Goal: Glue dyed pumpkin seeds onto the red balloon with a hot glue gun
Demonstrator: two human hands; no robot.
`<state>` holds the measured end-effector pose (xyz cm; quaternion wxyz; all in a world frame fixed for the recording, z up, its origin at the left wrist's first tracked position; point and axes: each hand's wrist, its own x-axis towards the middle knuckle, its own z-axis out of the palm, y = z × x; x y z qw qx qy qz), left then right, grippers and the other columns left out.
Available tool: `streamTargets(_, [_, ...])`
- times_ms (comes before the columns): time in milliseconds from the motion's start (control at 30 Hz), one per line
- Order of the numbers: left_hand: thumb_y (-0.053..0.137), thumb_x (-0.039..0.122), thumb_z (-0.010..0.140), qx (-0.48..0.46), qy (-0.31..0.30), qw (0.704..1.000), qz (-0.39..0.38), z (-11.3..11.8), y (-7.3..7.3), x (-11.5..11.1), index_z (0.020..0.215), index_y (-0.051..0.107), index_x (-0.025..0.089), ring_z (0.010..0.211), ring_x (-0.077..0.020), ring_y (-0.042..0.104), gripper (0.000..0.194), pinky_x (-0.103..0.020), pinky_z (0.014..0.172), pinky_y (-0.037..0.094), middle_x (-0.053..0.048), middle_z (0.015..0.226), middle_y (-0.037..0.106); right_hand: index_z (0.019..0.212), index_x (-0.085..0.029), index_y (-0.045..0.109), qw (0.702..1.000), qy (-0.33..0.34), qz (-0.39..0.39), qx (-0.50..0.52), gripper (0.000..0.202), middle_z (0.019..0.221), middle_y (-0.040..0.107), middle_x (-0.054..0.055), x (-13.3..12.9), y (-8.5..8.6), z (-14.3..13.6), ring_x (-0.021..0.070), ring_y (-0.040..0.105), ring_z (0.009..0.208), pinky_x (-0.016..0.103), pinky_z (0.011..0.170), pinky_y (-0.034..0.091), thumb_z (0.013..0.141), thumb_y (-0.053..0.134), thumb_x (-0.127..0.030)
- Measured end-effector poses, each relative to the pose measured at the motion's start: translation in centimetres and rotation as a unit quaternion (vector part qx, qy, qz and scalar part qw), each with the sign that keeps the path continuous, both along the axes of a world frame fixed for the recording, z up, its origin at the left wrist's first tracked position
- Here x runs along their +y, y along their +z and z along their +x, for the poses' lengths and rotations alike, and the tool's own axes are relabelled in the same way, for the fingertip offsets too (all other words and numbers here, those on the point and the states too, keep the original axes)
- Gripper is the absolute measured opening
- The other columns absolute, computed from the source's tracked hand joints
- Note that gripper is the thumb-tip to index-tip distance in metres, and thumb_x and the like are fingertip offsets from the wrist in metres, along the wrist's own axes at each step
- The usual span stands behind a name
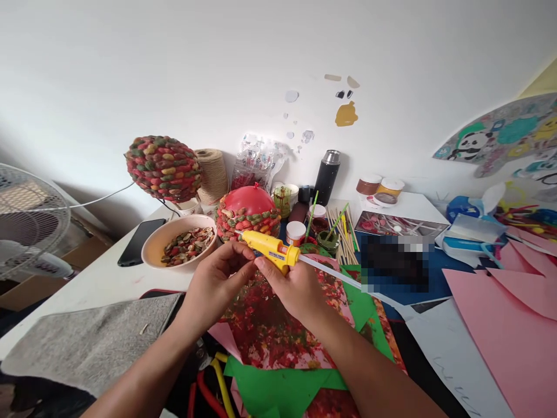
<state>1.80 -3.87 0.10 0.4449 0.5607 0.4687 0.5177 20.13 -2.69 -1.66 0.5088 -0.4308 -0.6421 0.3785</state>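
My right hand (293, 284) is closed round a yellow glue gun (272, 248), whose nozzle points left; a long white glue stick (333, 271) sticks out of its back. Beside it, my left hand (221, 278) has its fingers pinched together, close to my right fingertips; anything between them is too small to make out. Just behind the gun sits a red balloon (248, 201), its lower part covered with red, green and brown shells. To the left, a pink bowl (150, 244) holds loose painted shells (187, 247).
A shell-covered ball (163, 168) stands at the back left by a twine spool (212, 174). Paint jars (296, 232), wooden sticks (346, 247) and a black flask (327, 177) are behind. Paint-stained paper (278, 337) lies below my hands, pliers (211, 386) in front, a fan (30, 209) left.
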Motion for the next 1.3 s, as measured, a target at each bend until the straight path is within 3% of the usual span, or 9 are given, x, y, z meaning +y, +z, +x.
streamTargets(267, [0.101,0.046,0.081,-0.135,-0.013,0.99,-0.036,0.8,-1.1,-0.7,0.101,0.083,0.021,0.085,-0.0179,0.072,0.037,-0.027,0.078,0.061,-0.005,0.095,0.079,0.08,-0.024,0.064,0.991,0.005,-0.089,0.1,0.037,0.058,0.052,-0.006,0.3,-0.2,-0.3,0.0146,0.052,0.049,0.026,0.047,0.045,0.095,0.076,-0.056])
streamTargets(433, [0.108,0.04,0.07,-0.14,0.001,0.99,-0.019,1.8,-1.7,-0.8,0.1,0.084,0.02,0.074,-0.0135,0.063,0.044,-0.022,0.07,0.057,0.0,0.081,0.072,0.083,-0.022,0.068,0.987,0.009,-0.102,0.124,0.039,0.063,0.057,-0.004,0.2,-0.3,-0.5,0.0138,0.051,0.05,0.025,0.046,0.047,0.095,0.077,-0.058])
streamTargets(533, [0.106,0.045,0.074,-0.148,0.018,0.989,-0.006,2.3,-1.7,-0.4,0.095,0.084,0.019,0.073,-0.013,0.062,0.04,-0.022,0.069,0.055,0.0,0.08,0.071,0.089,-0.021,0.072,0.984,0.012,-0.111,0.136,0.039,0.066,0.061,-0.003,0.1,-0.4,-0.6,0.0132,0.051,0.049,0.026,0.045,0.048,0.095,0.076,-0.06])
streamTargets(700, [0.101,0.049,0.081,-0.159,0.014,0.987,0.011,2.6,-1.9,0.0,0.098,0.086,0.02,0.076,-0.0148,0.064,0.037,-0.024,0.072,0.058,-0.002,0.083,0.074,0.08,-0.023,0.066,0.984,0.005,-0.107,0.139,0.043,0.056,0.052,-0.006,0.2,-0.7,-0.6,0.013,0.049,0.045,0.025,0.042,0.042,0.095,0.078,-0.062])
streamTargets(800, [0.102,0.049,0.079,-0.146,0.006,0.989,0.006,2.1,-1.0,-0.2,0.098,0.086,0.02,0.077,-0.0161,0.065,0.038,-0.024,0.072,0.059,-0.004,0.085,0.075,0.082,-0.023,0.068,0.984,0.018,-0.101,0.148,0.046,0.057,0.052,-0.006,0.1,-0.4,-0.5,0.0129,0.049,0.045,0.025,0.042,0.043,0.094,0.08,-0.066])
streamTargets(900, [0.103,0.046,0.079,-0.128,-0.002,0.992,0.012,1.0,0.8,-0.1,0.097,0.087,0.02,0.079,-0.0164,0.067,0.035,-0.023,0.071,0.058,-0.005,0.089,0.077,0.08,-0.023,0.067,0.978,0.046,-0.117,0.167,0.055,0.056,0.051,-0.007,0.1,-0.1,-0.4,0.0124,0.05,0.044,0.025,0.042,0.045,0.092,0.08,-0.075])
streamTargets(1067, [0.103,0.047,0.078,-0.153,-0.003,0.987,0.039,-0.5,2.8,1.9,0.097,0.088,0.021,0.072,-0.0134,0.063,0.036,-0.02,0.067,0.055,-0.003,0.082,0.074,0.085,-0.019,0.073,0.97,0.057,-0.123,0.202,0.067,0.052,0.049,-0.008,0.2,0.2,-0.2,0.0118,0.052,0.041,0.024,0.042,0.042,0.087,0.081,-0.086])
streamTargets(1200, [0.106,0.052,0.07,-0.218,-0.008,0.976,0.015,-0.5,1.3,3.0,0.094,0.086,0.021,0.064,-0.0126,0.06,0.044,-0.021,0.06,0.052,-0.001,0.075,0.072,0.087,-0.017,0.076,0.969,0.042,-0.12,0.214,0.073,0.05,0.051,-0.008,0.5,0.0,0.0,0.0106,0.053,0.039,0.023,0.044,0.041,0.086,0.08,-0.09])
streamTargets(1300, [0.103,0.05,0.078,-0.181,-0.019,0.983,-0.007,-0.4,-0.3,2.5,0.097,0.086,0.022,0.071,-0.0151,0.067,0.038,-0.021,0.064,0.054,-0.004,0.084,0.077,0.089,-0.016,0.076,0.966,0.043,-0.125,0.221,0.076,0.048,0.052,-0.007,0.6,-0.3,0.0,0.0098,0.052,0.038,0.022,0.045,0.038,0.088,0.076,-0.092])
